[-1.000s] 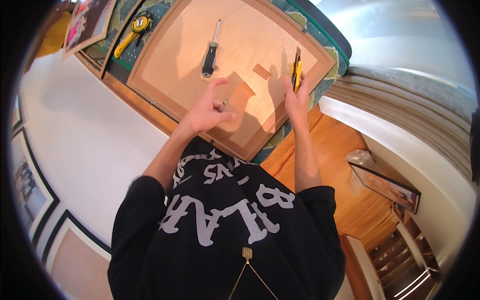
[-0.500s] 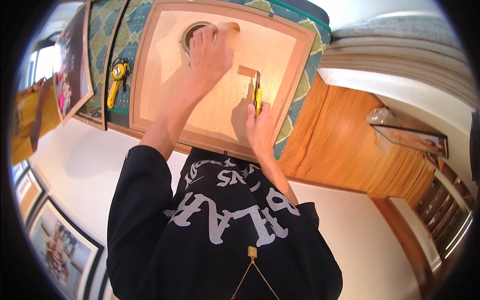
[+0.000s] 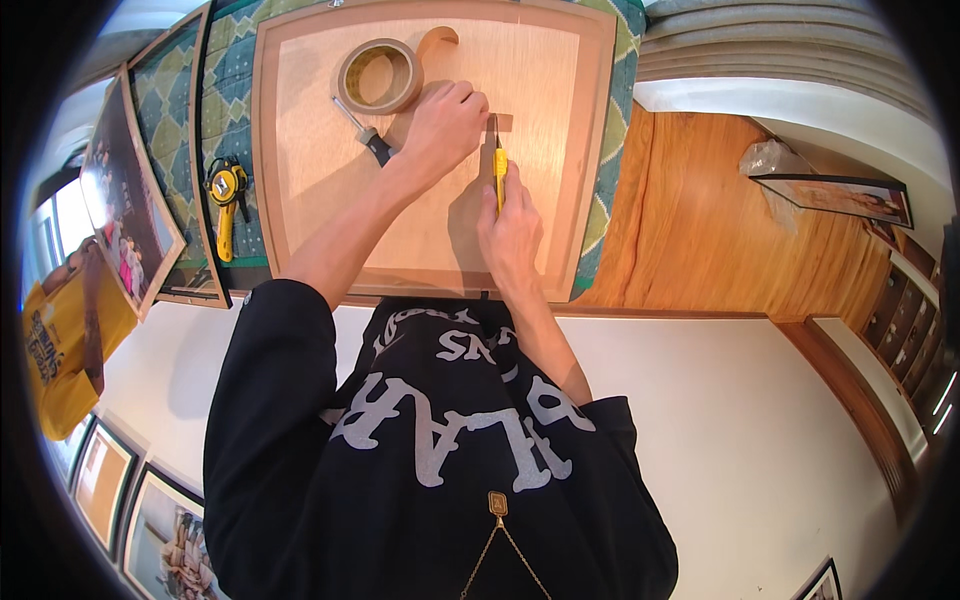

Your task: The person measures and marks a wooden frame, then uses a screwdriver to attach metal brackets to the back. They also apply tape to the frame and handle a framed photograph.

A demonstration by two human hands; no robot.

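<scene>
A pale wooden backing panel (image 3: 330, 190), edged with brown tape, lies in front of me. My right hand (image 3: 510, 225) is closed round a yellow utility knife (image 3: 500, 168), its blade pointing away and reaching a small piece of brown tape (image 3: 504, 122) on the panel. Just left of that piece is my left hand (image 3: 447, 128), fingers curled together; whether they pinch anything is hidden. A roll of brown tape (image 3: 412, 85) rests beyond my left hand, with a curled tape strip (image 3: 440, 38) beside it. A screwdriver (image 3: 370, 140) with a dark handle lies by my left wrist.
Left of the panel, a yellow tape measure (image 3: 227, 182) sits on the green patterned cloth (image 3: 228, 100). Farther left are an empty frame (image 3: 200, 150) and a framed photo (image 3: 125, 200), near a person in yellow (image 3: 75, 330). Wooden floor (image 3: 690, 220) extends to the right.
My left hand has moved from the tape roll toward the small tape piece, uncovering the roll and screwdriver. My right hand still holds the knife, its blade now at that piece. The view has shifted.
</scene>
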